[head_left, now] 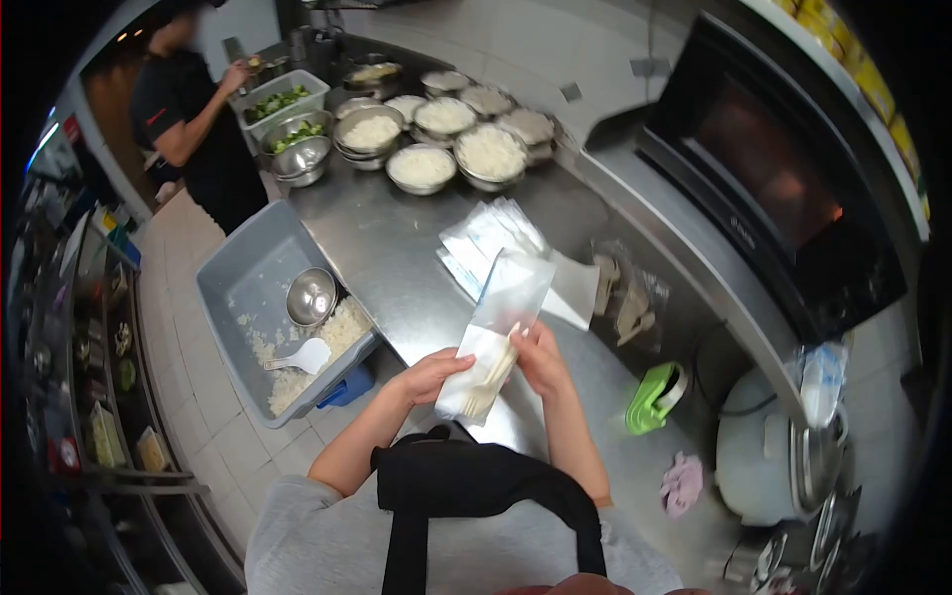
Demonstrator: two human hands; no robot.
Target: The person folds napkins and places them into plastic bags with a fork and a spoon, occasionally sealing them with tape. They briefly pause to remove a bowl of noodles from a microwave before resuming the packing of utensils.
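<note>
In front of my chest I hold a clear plastic sleeve tilted over the steel counter. Inside its lower part are a white napkin and a cream-coloured fork, with another pale utensil handle alongside. My left hand is closed on the sleeve's left edge, thumb on top. On the opposite edge, my right hand pinches the sleeve and the utensil handles near its fingertips. Just beyond lies a stack of flat plastic sleeves. A clear bag of cream-coloured utensils sits to the right.
At left, a grey tub holds rice, a metal bowl and a white rice paddle. Several bowls of rice stand at the back. A green tape dispenser, pink cloth and large cooker are right. A co-worker stands back left.
</note>
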